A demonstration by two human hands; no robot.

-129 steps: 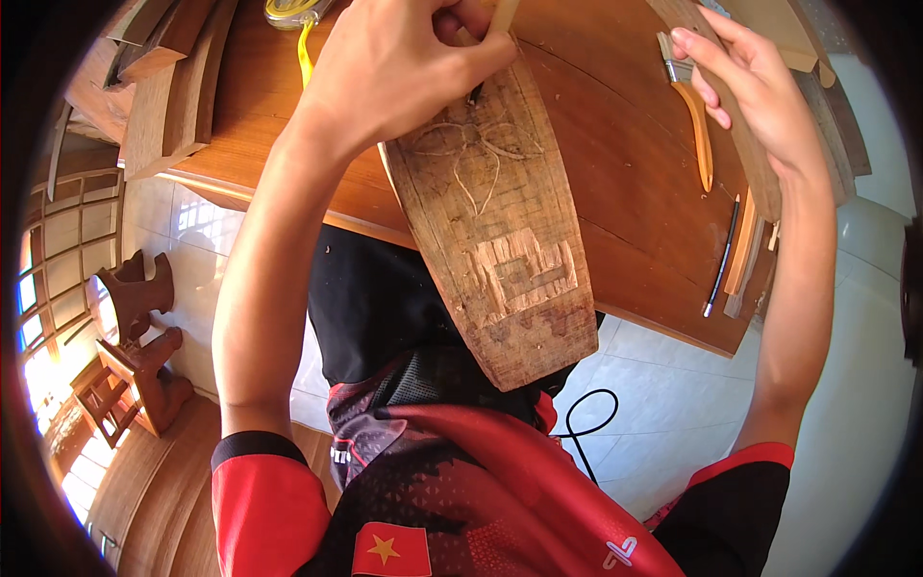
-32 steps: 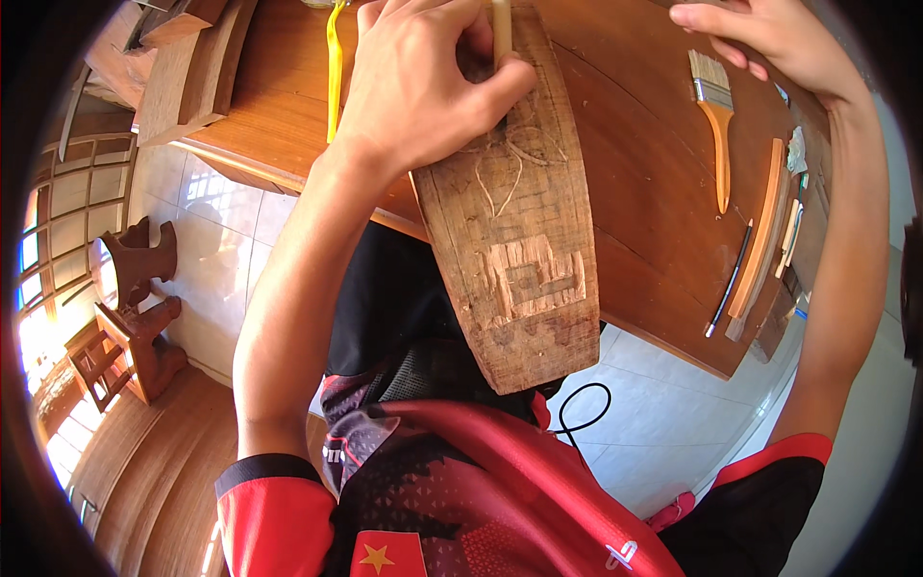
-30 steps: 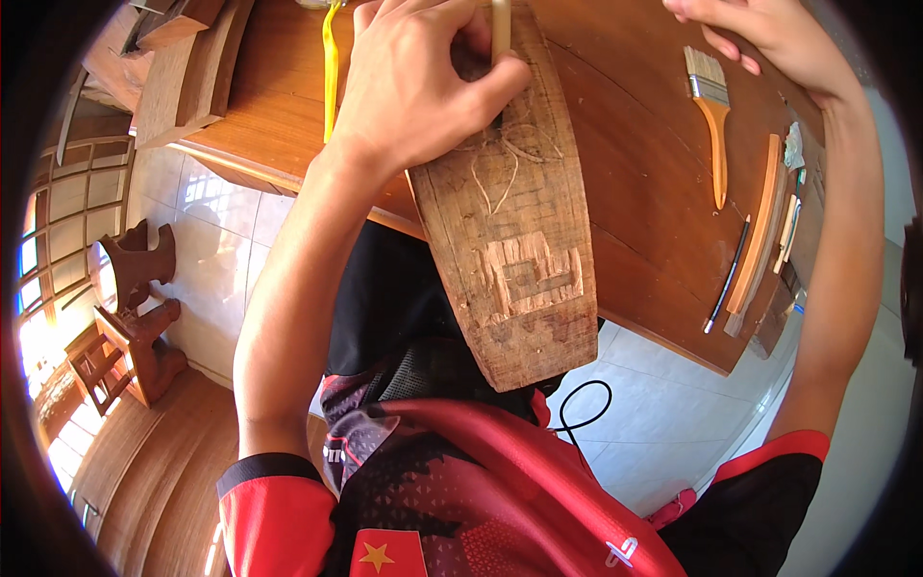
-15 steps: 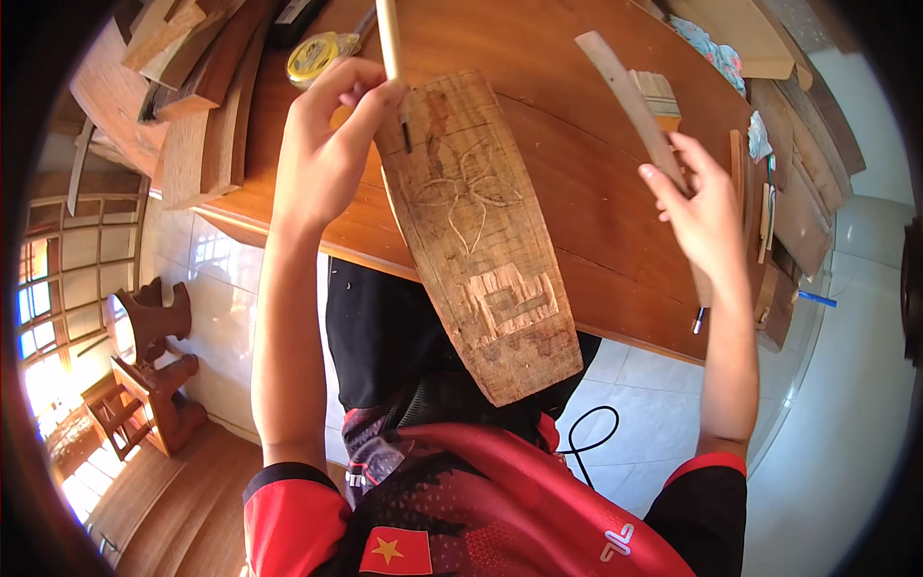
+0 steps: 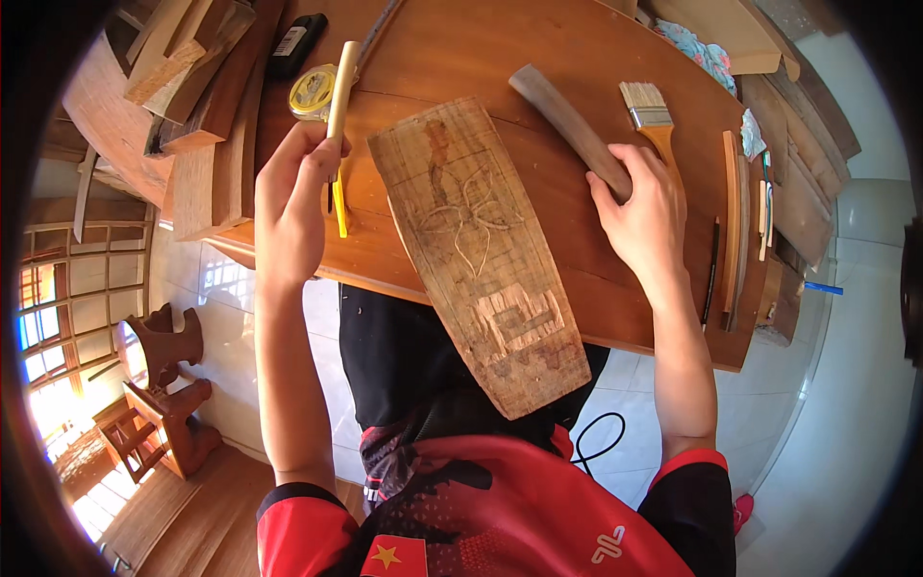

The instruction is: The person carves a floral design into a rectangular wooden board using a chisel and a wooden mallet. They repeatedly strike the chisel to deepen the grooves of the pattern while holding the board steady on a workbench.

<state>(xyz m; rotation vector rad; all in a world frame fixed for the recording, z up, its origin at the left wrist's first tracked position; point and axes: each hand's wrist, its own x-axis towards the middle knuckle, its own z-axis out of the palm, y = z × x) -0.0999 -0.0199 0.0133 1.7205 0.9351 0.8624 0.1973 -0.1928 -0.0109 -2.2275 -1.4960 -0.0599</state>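
My left hand (image 5: 296, 197) is closed round the pale wooden handle of a thin carving chisel (image 5: 342, 91), held upright left of the board. Its narrow dark blade points down below the fingers, near a yellow strip (image 5: 342, 207) on the table. My right hand (image 5: 642, 207) grips a grey-brown wooden stick (image 5: 567, 120), tilted up and leftward over the table. Between the hands, a long tapered wooden board (image 5: 481, 260) slants over the table's front edge towards my lap. It bears an outlined flower and, lower down, a freshly cut, pale squarish pattern.
A yellow tape measure (image 5: 313, 93) and a black case (image 5: 296, 46) lie at the back left, beside stacked wood pieces (image 5: 207, 144). Right of my right hand are a flat paintbrush (image 5: 650, 111), a dark pencil (image 5: 711, 274) and wooden strips (image 5: 735, 212). A crumpled cloth (image 5: 697, 48) lies further back.
My left hand has drawn the chisel left and down, off the board's far end. My right hand has moved left with the stick, and the paintbrush now shows more fully.
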